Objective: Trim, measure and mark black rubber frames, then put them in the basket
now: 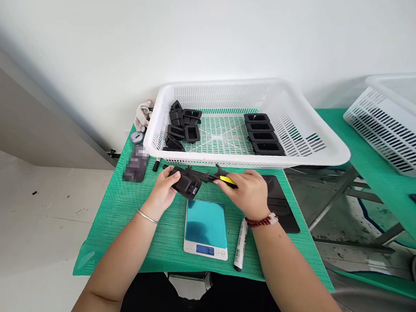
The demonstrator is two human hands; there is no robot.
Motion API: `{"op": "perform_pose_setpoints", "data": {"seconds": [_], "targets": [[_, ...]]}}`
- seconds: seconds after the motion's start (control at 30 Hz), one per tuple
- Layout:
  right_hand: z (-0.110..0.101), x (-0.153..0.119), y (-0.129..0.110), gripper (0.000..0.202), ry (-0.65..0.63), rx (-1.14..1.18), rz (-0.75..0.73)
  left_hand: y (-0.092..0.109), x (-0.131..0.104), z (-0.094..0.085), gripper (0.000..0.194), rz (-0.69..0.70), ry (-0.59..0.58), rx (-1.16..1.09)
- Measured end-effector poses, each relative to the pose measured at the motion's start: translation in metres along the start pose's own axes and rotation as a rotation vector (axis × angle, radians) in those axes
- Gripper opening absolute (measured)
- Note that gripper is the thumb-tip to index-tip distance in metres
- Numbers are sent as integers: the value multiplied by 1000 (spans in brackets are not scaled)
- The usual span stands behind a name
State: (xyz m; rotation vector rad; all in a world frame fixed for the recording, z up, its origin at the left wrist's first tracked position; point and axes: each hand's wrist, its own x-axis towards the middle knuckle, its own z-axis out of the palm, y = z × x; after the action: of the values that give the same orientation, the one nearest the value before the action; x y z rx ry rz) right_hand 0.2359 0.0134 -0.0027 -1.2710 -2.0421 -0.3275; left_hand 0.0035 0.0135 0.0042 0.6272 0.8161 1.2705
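My left hand is closed around the end of a black plastic part, held above the table behind the scale. In my right hand is a yellow-and-black hand tool; its thin tip reaches left to a dark strip projecting from the part. I cannot tell whether the tip is a blade or jaws. Below the hands lies a digital scale with a blue-green plate, its display near 0.0. A white marker rests to the right of the scale, close to my right wrist.
Behind my hands stands a white plastic basket, with loose black parts at left and several in a row at right. A dark tablet-like slab, a small black cap and gloves lie around. Another basket stands right.
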Motion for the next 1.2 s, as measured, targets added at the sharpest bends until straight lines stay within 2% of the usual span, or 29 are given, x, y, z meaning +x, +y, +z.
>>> {"op": "perform_pose_setpoints", "data": {"seconds": [0.1, 0.27, 0.47, 0.57, 0.63, 0.7, 0.77, 0.87, 0.93, 1.07, 1.2], "targets": [[0, 0, 0, 41, 17, 38, 37, 0, 0, -1, 34, -7, -12, -7], [0, 0, -4, 41, -68, 213, -78, 0, 0, -2, 34, -11, -47, 23], [2, -1, -3, 39, -47, 138, -39, 0, -5, 6, 43, -87, -181, 90], [1, -1, -3, 38, -51, 178, -20, 1, -6, 8, 36, -67, -124, 90], [-1, -1, -4, 39, -86, 241, -37, 2, -6, 9, 31, -49, -67, 78], [-1, 0, -6, 41, -134, 279, -69, 3, -7, 9, 30, -55, -59, 70], [0, 0, -7, 42, -142, 272, -78, 4, -10, 11, 30, -95, -120, 84], [1, 0, -7, 39, -74, 198, -39, 5, -15, 15, 31, -191, -245, 128], [1, 0, -5, 39, -28, 147, -7, 4, -17, 15, 33, -228, -263, 128], [-2, -1, -4, 36, -11, 214, -33, 1, -13, 12, 39, -146, -131, 78], [-3, 0, -8, 38, -120, 311, -105, -1, -7, 8, 34, -77, 22, 22]]}}
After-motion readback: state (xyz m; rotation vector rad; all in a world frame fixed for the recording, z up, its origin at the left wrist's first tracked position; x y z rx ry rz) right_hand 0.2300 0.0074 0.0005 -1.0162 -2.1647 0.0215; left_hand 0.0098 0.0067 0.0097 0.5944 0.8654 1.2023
